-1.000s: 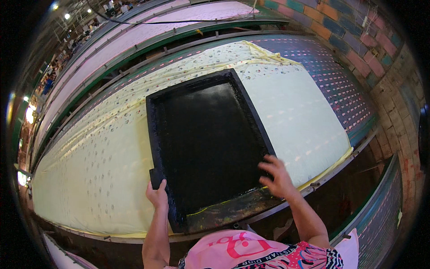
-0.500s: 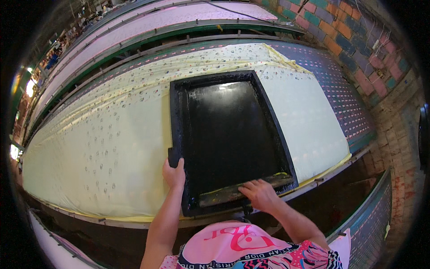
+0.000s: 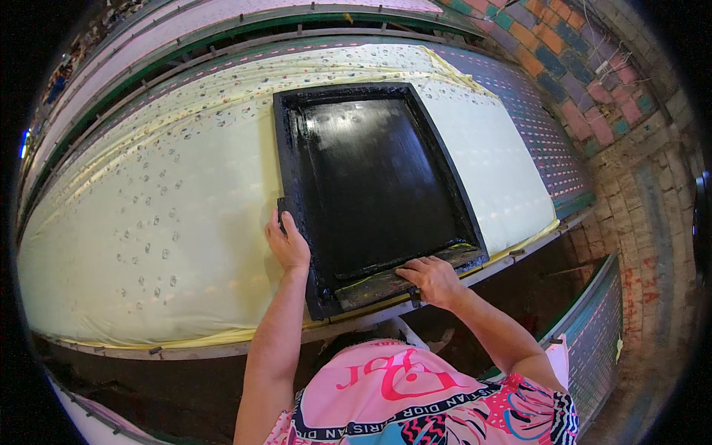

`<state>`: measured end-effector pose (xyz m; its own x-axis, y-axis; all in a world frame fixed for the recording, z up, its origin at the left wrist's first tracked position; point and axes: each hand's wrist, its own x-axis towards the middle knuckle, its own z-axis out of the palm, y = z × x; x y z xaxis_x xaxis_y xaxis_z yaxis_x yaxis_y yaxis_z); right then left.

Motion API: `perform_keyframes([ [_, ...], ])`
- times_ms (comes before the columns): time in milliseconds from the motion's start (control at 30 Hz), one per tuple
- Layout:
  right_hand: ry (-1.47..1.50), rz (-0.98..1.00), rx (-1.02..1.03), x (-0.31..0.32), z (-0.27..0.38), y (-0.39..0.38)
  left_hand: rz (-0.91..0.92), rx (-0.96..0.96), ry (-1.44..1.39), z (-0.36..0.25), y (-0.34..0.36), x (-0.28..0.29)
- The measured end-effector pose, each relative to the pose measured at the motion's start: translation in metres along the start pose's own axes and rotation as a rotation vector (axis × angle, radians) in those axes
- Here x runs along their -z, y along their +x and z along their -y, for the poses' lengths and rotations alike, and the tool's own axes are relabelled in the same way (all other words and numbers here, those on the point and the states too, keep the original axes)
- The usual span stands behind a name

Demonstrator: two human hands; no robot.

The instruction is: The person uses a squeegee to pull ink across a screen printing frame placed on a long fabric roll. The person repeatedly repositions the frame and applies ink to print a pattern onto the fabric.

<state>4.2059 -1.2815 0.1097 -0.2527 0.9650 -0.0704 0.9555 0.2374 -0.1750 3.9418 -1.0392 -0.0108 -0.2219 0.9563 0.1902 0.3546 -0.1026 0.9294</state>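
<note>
The bar [image 3: 371, 290] lies under the right hand [image 3: 434, 282], the nearer one, its long axis running sideways past both sides of that hand; the frame [image 3: 284, 152] stretches ahead of it. The right hand's fingers curl closed over the bar. The left hand [image 3: 288, 243], half-curled, touches the frame's left edge; its grip I cannot tell.

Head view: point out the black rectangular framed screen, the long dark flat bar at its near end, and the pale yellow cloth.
Black rectangular framed screen [image 3: 374, 178], head view: on its glossy middle.
Long dark flat bar [image 3: 371, 290], head view: its left part.
Pale yellow cloth [image 3: 219, 211], head view: part left of the screen.
</note>
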Motion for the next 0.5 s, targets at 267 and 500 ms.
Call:
perform_keyframes([
  [267, -0.040, -0.154, 0.045, -0.016, -0.026, 0.064, -0.021, -0.001, -0.088, 0.002, 0.001, -0.001],
  [500, -0.065, -0.238, 0.017, -0.008, -0.090, 0.197, 0.017, 0.033, -0.003, -0.009, -0.002, 0.004],
])
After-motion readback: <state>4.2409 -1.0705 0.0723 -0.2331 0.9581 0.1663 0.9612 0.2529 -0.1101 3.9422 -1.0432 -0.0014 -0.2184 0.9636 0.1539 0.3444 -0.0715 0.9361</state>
